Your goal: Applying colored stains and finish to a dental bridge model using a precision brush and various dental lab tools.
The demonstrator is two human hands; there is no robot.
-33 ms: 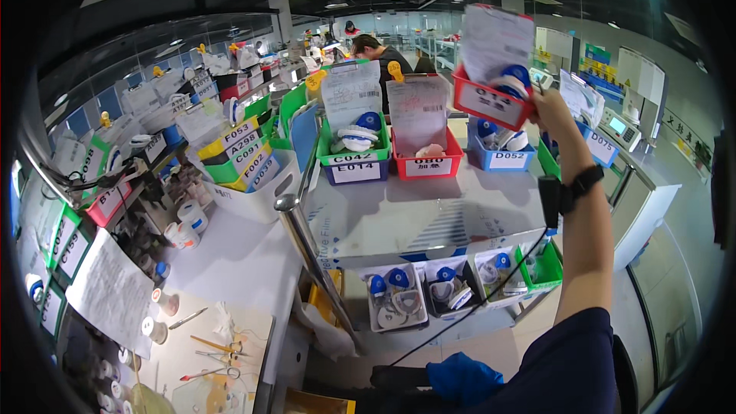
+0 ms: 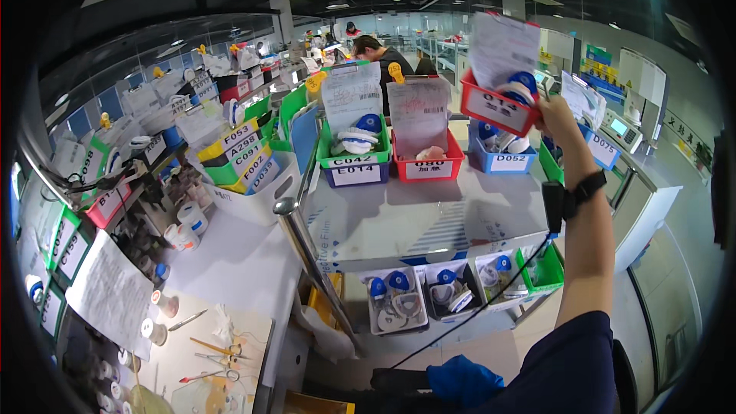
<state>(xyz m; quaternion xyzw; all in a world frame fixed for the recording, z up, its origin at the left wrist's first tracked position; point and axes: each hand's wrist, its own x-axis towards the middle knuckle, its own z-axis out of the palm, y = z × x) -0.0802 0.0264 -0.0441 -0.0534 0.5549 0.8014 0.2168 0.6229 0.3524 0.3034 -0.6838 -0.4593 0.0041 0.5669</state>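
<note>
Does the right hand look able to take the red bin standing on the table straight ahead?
Probably not: the right hand is taken up by a raised red bin, though the standing bin looks unblocked in front.

The right arm wears a dark navy sleeve, short and plain, its hem leaving the forearm uncovered. A black strap rings the wrist, bearing a slim, black, box-shaped module. A thin black cable trails from the module's lower end. The right hand is bare.
</note>
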